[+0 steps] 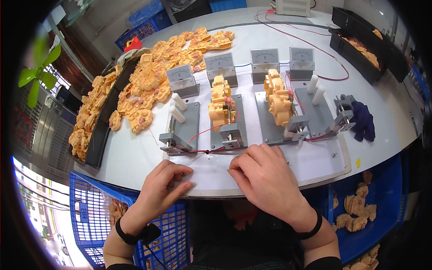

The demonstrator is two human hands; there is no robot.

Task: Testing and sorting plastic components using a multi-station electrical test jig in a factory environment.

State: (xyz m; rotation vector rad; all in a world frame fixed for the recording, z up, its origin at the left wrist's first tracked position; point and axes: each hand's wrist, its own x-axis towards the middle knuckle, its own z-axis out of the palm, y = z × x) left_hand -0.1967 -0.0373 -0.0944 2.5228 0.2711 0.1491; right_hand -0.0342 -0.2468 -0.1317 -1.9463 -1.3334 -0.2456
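My left hand (164,182) hovers at the table's near edge, thumb parted from loosely curled fingers. A tiny dark speck shows by its fingertips; I cannot make it out. My right hand (265,177) rests just right of it, thumb and forefinger brought together; whatever they pinch, if anything, is hidden. Beyond the hands stand grey test fixtures (191,123) with white posts (177,114) and metal clamps. Two yellow plastic gear housings (220,105) (279,99) sit upright in the middle fixtures, red wires (211,129) beside them. Behind are several analog panel meters (220,63).
Yellow housings (144,85) lie heaped at the far left, beside a long black tray (110,121). Black bins (357,49) stand far right, near a power supply (292,6). A dark blue cloth (362,121) lies right. Blue crates (87,216) (387,202) stand below the table.
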